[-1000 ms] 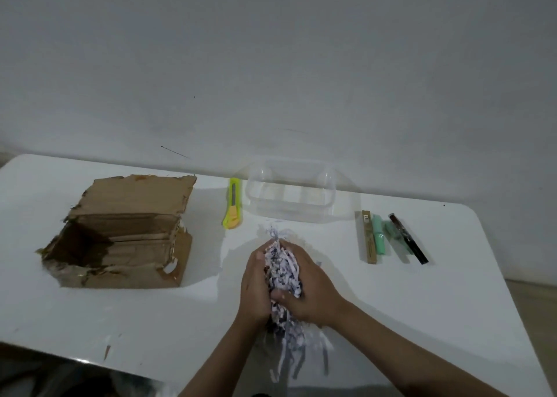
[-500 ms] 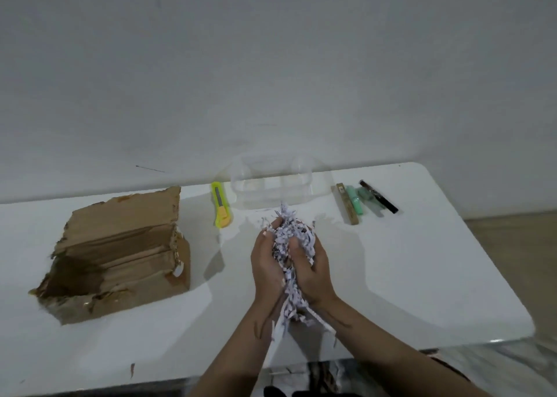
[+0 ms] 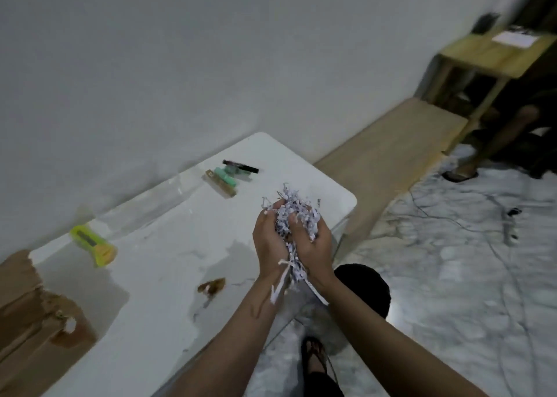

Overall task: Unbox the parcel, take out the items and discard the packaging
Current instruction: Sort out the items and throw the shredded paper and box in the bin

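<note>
Both hands cup a wad of shredded white paper (image 3: 297, 215) above the right front edge of the white table (image 3: 168, 276). My left hand (image 3: 268, 240) closes on it from the left, my right hand (image 3: 313, 243) from the right, and loose strips hang below the wrists. The torn cardboard box (image 3: 33, 321) stands open at the table's left end. The unpacked items lie at the far right corner: a brown stick (image 3: 220, 182), a green tube (image 3: 226, 177) and a black pen (image 3: 241, 166).
A yellow-green box cutter (image 3: 93, 246) and a clear plastic tub (image 3: 147, 206) lie near the wall. A brown cardboard scrap (image 3: 212, 285) is on the table. A round black bin (image 3: 367, 288) sits on the marble floor below my hands. A wooden bench (image 3: 391, 155) and desk (image 3: 497, 50) stand at right.
The view has swung to the right and my hands have carried the shredded paper rightward, from over the table's middle to its right edge above the black bin.
</note>
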`<state>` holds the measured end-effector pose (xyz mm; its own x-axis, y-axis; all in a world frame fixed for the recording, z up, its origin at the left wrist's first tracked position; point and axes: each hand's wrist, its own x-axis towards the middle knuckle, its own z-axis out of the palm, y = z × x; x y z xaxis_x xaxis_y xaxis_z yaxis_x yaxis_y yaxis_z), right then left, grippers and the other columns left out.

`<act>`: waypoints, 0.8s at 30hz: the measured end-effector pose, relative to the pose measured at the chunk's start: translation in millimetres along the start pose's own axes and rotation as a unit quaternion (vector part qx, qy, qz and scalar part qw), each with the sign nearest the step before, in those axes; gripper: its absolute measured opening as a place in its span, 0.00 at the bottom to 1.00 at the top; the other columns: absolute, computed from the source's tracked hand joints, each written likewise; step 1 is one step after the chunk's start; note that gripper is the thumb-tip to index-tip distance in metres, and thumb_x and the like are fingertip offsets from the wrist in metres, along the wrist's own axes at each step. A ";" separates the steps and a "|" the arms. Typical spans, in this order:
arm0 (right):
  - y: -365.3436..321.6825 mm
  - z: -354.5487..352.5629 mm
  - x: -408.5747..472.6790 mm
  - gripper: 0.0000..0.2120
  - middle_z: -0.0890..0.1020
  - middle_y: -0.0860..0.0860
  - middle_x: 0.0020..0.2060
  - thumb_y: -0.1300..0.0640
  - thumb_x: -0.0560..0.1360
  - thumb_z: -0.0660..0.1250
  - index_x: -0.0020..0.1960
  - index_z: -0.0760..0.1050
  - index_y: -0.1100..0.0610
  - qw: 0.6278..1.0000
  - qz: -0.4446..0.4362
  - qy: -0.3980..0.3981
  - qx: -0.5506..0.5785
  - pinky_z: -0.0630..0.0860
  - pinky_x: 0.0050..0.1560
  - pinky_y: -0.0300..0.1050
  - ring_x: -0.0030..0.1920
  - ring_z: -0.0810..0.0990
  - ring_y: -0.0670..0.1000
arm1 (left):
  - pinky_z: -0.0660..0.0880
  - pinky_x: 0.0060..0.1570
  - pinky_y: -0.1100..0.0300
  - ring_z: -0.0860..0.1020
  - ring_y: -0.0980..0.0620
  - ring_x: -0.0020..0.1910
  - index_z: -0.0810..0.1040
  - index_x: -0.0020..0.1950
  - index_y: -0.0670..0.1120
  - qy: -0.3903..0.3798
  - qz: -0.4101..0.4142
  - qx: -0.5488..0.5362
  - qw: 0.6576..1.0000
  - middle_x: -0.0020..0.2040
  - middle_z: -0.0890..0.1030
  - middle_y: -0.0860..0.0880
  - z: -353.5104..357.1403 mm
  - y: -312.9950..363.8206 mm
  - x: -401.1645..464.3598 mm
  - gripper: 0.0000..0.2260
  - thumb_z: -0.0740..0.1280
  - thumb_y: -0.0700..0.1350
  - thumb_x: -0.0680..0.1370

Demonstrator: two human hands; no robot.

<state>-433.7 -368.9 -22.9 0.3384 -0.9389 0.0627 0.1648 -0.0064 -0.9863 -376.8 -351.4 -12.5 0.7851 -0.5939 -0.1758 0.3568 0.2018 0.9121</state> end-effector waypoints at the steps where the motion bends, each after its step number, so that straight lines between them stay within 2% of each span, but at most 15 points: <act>1: -0.5 -17.0 0.2 0.16 0.83 0.48 0.52 0.50 0.72 0.67 0.58 0.76 0.54 1.000 0.000 0.026 -0.003 0.78 0.56 0.45 0.55 0.81 0.47 | 0.76 0.52 0.56 0.80 0.46 0.53 0.81 0.50 0.44 -0.020 -0.008 0.004 1.000 0.52 0.82 0.43 14.2 -8.4 -7.0 0.13 0.56 0.39 0.81; 4: 2.7 -68.9 2.1 0.12 0.83 0.49 0.50 0.53 0.73 0.69 0.55 0.77 0.52 0.995 0.011 0.101 -0.016 0.78 0.54 0.46 0.53 0.82 0.47 | 0.77 0.55 0.55 0.80 0.46 0.54 0.81 0.49 0.43 -0.058 -0.047 0.048 0.996 0.52 0.82 0.43 54.1 -41.3 -23.6 0.13 0.56 0.39 0.80; 7: 12.7 -116.7 6.9 0.08 0.83 0.48 0.49 0.57 0.75 0.68 0.52 0.77 0.47 0.988 0.034 0.147 -0.013 0.77 0.54 0.43 0.53 0.82 0.47 | 0.77 0.55 0.52 0.81 0.45 0.53 0.83 0.48 0.43 -0.090 -0.100 0.060 0.989 0.51 0.83 0.42 90.3 -74.7 -34.2 0.12 0.60 0.43 0.77; 10: 28.2 -160.5 15.0 0.06 0.83 0.46 0.47 0.56 0.75 0.68 0.50 0.76 0.47 0.981 0.069 0.181 -0.018 0.77 0.52 0.37 0.50 0.81 0.43 | 0.77 0.44 0.59 0.82 0.50 0.43 0.83 0.40 0.45 -0.090 -0.149 0.096 0.980 0.41 0.84 0.47 122.2 -106.9 -43.3 0.13 0.60 0.41 0.78; 12: 43.9 -187.0 22.5 0.06 0.83 0.45 0.46 0.55 0.75 0.68 0.51 0.76 0.49 0.975 0.098 0.198 -0.028 0.76 0.49 0.31 0.48 0.81 0.41 | 0.76 0.42 0.62 0.80 0.48 0.42 0.82 0.42 0.41 -0.085 -0.156 0.149 0.973 0.41 0.83 0.46 138.5 -131.0 -45.7 0.12 0.60 0.39 0.78; 14: 64.7 -210.8 30.6 0.07 0.83 0.47 0.47 0.55 0.75 0.68 0.53 0.78 0.53 0.968 0.133 0.211 -0.028 0.77 0.53 0.38 0.50 0.82 0.45 | 0.75 0.45 0.58 0.80 0.45 0.47 0.82 0.47 0.37 -0.080 -0.179 0.194 0.961 0.46 0.83 0.42 150.1 -165.6 -41.6 0.11 0.60 0.39 0.78; 16: 88.5 -231.0 37.8 0.11 0.84 0.50 0.49 0.54 0.74 0.69 0.55 0.78 0.57 0.960 0.165 0.223 -0.032 0.78 0.56 0.47 0.51 0.82 0.48 | 0.74 0.44 0.59 0.79 0.44 0.47 0.81 0.48 0.36 -0.069 -0.211 0.237 0.946 0.48 0.82 0.40 157.2 -201.6 -35.7 0.11 0.61 0.41 0.78; 20: 136.9 -261.5 48.8 0.09 0.83 0.47 0.47 0.55 0.74 0.69 0.54 0.77 0.54 0.942 0.229 0.244 -0.035 0.78 0.55 0.46 0.51 0.81 0.47 | 0.72 0.35 0.67 0.75 0.48 0.40 0.80 0.44 0.36 -0.042 -0.277 0.287 0.916 0.44 0.81 0.40 162.3 -268.0 -21.0 0.11 0.61 0.39 0.78; 21: 150.2 -268.9 51.4 0.09 0.83 0.47 0.47 0.55 0.74 0.69 0.54 0.77 0.53 0.938 0.242 0.245 -0.039 0.78 0.54 0.44 0.50 0.81 0.46 | 0.73 0.35 0.67 0.76 0.48 0.41 0.80 0.45 0.36 -0.035 -0.297 0.301 0.905 0.46 0.81 0.39 161.8 -286.3 -15.5 0.10 0.61 0.40 0.78; 23: 180.1 -283.1 56.3 0.08 0.82 0.44 0.46 0.53 0.74 0.69 0.53 0.76 0.50 0.932 0.264 0.241 -0.053 0.77 0.51 0.38 0.49 0.81 0.42 | 0.77 0.46 0.58 0.79 0.43 0.47 0.81 0.46 0.36 -0.019 -0.353 0.300 0.886 0.51 0.82 0.38 158.0 -324.1 -3.5 0.10 0.63 0.41 0.77; 24: 196.4 -290.3 59.4 0.07 0.82 0.42 0.46 0.52 0.74 0.69 0.52 0.76 0.49 0.930 0.274 0.237 -0.062 0.76 0.49 0.34 0.49 0.80 0.41 | 0.76 0.48 0.55 0.79 0.42 0.50 0.81 0.48 0.36 -0.023 -0.369 0.311 0.876 0.52 0.81 0.38 154.8 -344.2 2.9 0.10 0.63 0.42 0.77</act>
<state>-650.2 -525.8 -257.2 -0.1110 -0.8595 -0.4989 -0.0309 0.5047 -0.8627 -575.7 -543.1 -269.6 0.4316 -0.4174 -0.7997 0.4024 -0.7043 0.5848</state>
